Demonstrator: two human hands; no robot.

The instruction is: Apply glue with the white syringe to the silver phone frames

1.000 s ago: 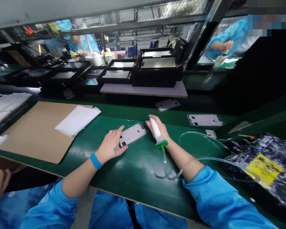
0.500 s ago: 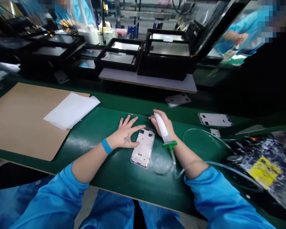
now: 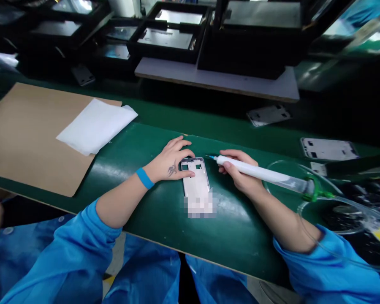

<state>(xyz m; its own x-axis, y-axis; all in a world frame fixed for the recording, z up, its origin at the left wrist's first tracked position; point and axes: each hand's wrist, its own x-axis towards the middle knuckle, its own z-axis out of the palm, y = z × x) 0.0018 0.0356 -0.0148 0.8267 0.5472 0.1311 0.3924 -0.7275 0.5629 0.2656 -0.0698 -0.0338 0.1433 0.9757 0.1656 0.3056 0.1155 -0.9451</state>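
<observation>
We log the left hand (image 3: 171, 162) first: released, palm down, its fingers resting on the upper end of a metal phone mid-frame (image 3: 194, 179) and pinning it flat. A blue wristband (image 3: 145, 178) circles that wrist. The right hand (image 3: 239, 169) is grasping a white syringe dispenser (image 3: 259, 172), held level like a pen, with its blue needle tip (image 3: 210, 157) just beside the frame's top corner and apparently not touching. Behind it: 1 green fitting (image 3: 312, 190), 1 clear hose (image 3: 345, 202). The frame lies on the desk (image 3: 240, 240), its lower end blurred out. Further out: 1 kraft board (image 3: 34, 135), 1 white paper sheet (image 3: 96, 126), 1 loose frame (image 3: 328, 148), 1 black tray (image 3: 164, 38). Step in hand, we judge: frame steadied, tip poised. The next move calls for a small, controlled closing of that gap.
</observation>
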